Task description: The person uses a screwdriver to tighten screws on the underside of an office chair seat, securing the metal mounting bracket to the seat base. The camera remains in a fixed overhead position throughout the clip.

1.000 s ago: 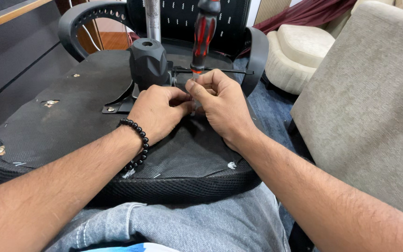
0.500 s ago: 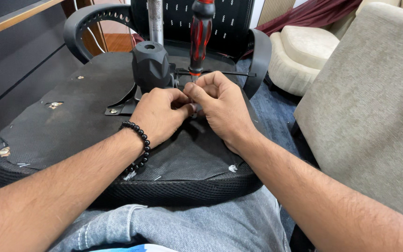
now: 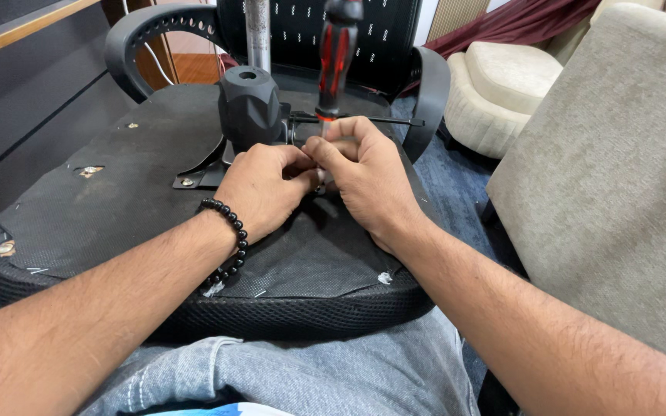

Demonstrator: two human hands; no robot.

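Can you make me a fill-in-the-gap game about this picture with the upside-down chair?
1. The left hand has a bracelet of black ____ on its wrist.
2. The screwdriver with the red and black handle stands ____ above both hands.
3. The right hand and the left hand meet on the underside of the black mesh ____ seat.
4. The legs under the seat wear blue ____.

Missing words: beads; upright; chair; jeans

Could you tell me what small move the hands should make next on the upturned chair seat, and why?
Probably turn the red-and-black-handled screwdriver: it stands upright, both the left hand and right hand pinched around its lower shaft beside the black mechanism housing. The tip is hidden.
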